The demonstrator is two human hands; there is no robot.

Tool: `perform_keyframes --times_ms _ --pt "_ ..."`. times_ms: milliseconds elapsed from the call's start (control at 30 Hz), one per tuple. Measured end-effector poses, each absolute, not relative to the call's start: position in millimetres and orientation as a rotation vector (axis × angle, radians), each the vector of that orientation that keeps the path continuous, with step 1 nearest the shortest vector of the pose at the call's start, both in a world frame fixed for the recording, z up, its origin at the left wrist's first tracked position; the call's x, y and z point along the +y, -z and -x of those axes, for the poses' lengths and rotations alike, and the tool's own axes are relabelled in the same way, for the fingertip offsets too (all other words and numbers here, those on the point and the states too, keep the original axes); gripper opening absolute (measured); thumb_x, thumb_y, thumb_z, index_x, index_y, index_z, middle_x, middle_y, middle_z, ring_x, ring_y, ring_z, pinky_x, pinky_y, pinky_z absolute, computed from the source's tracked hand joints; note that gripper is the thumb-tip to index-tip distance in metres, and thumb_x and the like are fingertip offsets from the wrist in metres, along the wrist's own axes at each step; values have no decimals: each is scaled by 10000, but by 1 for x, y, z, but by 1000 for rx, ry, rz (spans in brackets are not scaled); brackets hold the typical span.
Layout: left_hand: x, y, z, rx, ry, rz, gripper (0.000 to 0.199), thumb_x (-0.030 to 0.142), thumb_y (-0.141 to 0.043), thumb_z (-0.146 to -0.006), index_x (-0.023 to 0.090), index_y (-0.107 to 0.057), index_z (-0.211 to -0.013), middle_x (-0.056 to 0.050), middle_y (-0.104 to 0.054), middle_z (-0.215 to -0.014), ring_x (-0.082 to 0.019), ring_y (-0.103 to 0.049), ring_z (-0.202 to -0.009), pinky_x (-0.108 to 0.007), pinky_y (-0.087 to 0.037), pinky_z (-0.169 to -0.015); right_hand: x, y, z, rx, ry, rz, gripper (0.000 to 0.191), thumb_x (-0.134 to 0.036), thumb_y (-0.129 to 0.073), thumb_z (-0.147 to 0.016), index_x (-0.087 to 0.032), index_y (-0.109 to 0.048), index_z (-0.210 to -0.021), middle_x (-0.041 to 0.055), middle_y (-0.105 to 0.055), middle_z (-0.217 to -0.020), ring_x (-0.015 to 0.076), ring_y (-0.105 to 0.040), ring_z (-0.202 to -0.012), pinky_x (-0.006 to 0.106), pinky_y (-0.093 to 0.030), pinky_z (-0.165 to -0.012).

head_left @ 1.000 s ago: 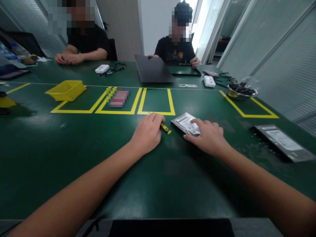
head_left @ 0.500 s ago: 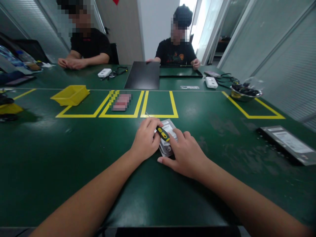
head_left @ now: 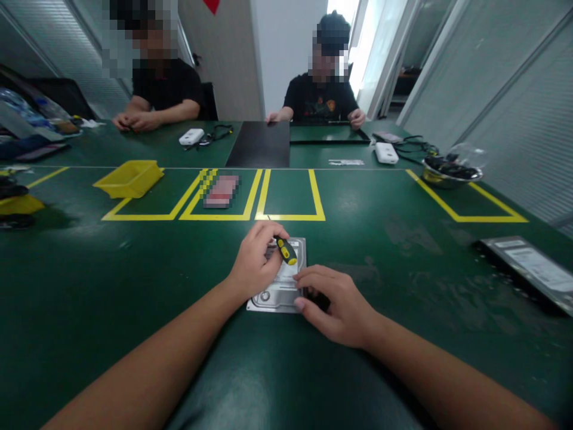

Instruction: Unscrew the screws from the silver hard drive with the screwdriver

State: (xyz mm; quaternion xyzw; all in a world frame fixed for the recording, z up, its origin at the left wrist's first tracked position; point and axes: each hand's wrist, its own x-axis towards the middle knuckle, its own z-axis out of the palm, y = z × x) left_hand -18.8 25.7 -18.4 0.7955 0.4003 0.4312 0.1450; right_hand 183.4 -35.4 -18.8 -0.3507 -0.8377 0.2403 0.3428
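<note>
A silver hard drive (head_left: 277, 300) with a white label lies in front of me, its front edge facing my body. My left hand (head_left: 258, 257) is closed around a screwdriver (head_left: 286, 251) with a black and yellow handle. The handle slants over the drive's label, and a bit of the thin shaft shows beyond my fingers. My right hand (head_left: 338, 304) grips the drive at its right edge, fingertips on the edge and thumb near the front right corner. My left fingers cover the drive's upper left part.
Another hard drive (head_left: 532, 266) lies at the right. Behind my hands are a yellow bin (head_left: 129, 179), yellow tape outlines (head_left: 290, 218) and a blurred pink item (head_left: 222, 191). A metal bowl (head_left: 452, 179) of dark parts stands back right. Two people sit across, one touching a black panel (head_left: 262, 143).
The hard drive has turned and come nearer to me, showing more of its face. My right hand has moved off the screwdriver handle to the drive's right edge. The screwdriver stays in my left hand.
</note>
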Motion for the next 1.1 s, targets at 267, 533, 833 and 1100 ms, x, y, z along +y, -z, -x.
perform_keyframes --times_ms 267,533,833,1100 --pt "20 13 23 969 -1107 -2608 252 90 -528 -855 192 -623 -1065 -89 -579 -1156 -210 -569 -1098 -384 -510 -952 -27 25 -190 -1975 -631 982 435 -346 -553 -926 -245 -366 -1306 22 -640 -1004 100 -605 -771 241 -516 -689" --pt "17 14 24 808 -1058 -2813 283 105 -535 -900 215 -643 -1138 -87 -586 -1243 -187 -585 -1061 -357 -534 -932 -28 27 -179 -2080 -561 1027 516 -311 -567 -905 -214 -347 -1360 83 -654 -1102 165 -643 -916 306 -526 -790" --pt "20 11 26 1127 -1271 -2519 32 208 -558 -891 180 -570 -880 -47 -583 -918 -184 -573 -902 -339 -498 -813 -19 24 -188 -2105 -412 1244 300 -261 -333 -996 -229 -566 -1182 68 -620 -982 163 -603 -872 314 -501 -790" --pt "35 13 42 1191 -547 -2539 487 466 -585 -893 304 -491 -1343 -65 -519 -1388 -319 -417 -1308 -559 -313 -1069 -15 9 -203 -2345 -195 1640 380 -325 -307 -999 -205 -565 -1251 86 -656 -950 223 -627 -872 348 -447 -751"
